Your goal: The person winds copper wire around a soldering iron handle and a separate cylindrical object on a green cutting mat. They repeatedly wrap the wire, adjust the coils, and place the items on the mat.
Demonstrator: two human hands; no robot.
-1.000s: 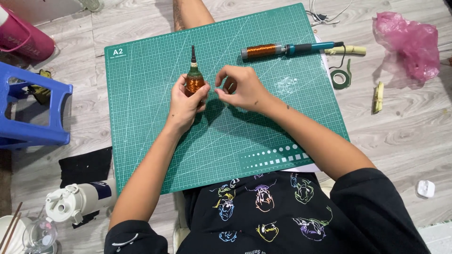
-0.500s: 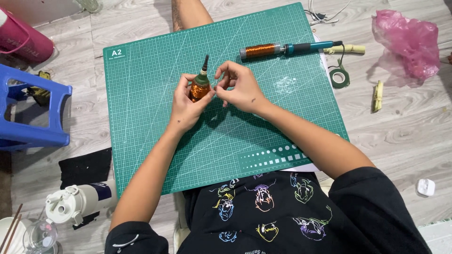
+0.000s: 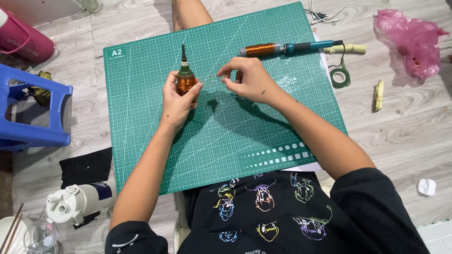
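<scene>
Fingers of the left hand (image 3: pixel 178 99) clamp a copper-wire spool (image 3: pixel 185 81) upright over the cutting mat's (image 3: pixel 141 141) far-left part, spindle pointing away; the right hand (image 3: pixel 249 81), just right, pinches fingertips together, perhaps on wire.

Green gridded cutting mat (image 3: pixel 263 141); copper-orange wire spool (image 3: pixel 186 81); pink plastic bag (image 3: pixel 414 42); blue stool (image 3: pixel 33 113); black shirt (image 3: pixel 282 221), multicoloured outline prints

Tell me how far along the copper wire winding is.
Done: one long tool on the green cutting mat already carries a full copper coil. In hand: the left hand grips a small spool wrapped in copper wire, and the right hand is pinched beside it, perhaps on a wire too thin to see. Left: the green tape roll lies unused; how much winding remains cannot be told.
</scene>
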